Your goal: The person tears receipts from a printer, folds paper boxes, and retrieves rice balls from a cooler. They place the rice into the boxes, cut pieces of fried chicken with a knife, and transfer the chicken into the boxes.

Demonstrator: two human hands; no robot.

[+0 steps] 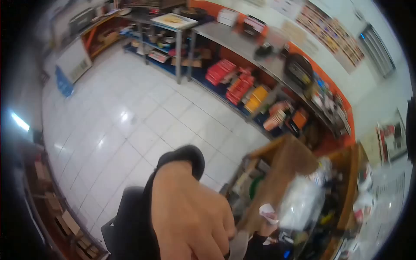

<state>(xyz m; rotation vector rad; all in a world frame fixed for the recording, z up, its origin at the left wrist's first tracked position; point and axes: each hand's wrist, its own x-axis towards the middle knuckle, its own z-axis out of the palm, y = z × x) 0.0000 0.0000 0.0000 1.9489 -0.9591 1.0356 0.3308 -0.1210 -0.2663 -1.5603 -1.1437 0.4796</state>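
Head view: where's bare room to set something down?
Free: the steel counter, in front of the white box; the tiled floor, between the hand and the red packs. Crowded: the counter's right end, and the wooden unit around the clear plastic.

On my feed I see a steel counter (223, 36) with red packs (220, 71) and a yellow pack (256, 99) beneath it. Across the tiled floor (119, 97), a blue item (64, 82) sits beside a white cabinet (76, 58).
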